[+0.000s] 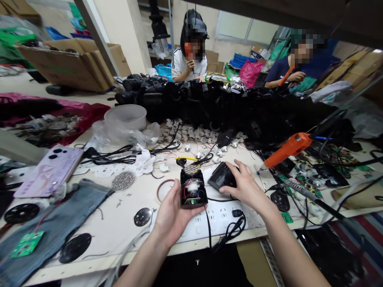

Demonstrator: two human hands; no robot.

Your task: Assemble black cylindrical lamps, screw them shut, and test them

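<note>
My left hand (169, 219) is wrapped round the side and underside of an open black housing (194, 197), with a pale motor-like part and red and blue wires showing inside. A dark cord runs down from its lower end. To its right, my right hand (247, 181) grips a black plastic cover (220, 176), thumb on the near edge and fingers over the top. The two pieces are apart. Just above the housing lie a round metal mesh (191, 170) and a small black disc with a yellow strip.
An orange electric screwdriver (289, 149) hangs at right, near a soldering iron (308, 195) and circuit boards. A white power strip (215, 217) lies below my hands. Small white motors (191, 133) and dark housings are heaped behind. A phone (49, 169) lies left. Two people sit opposite.
</note>
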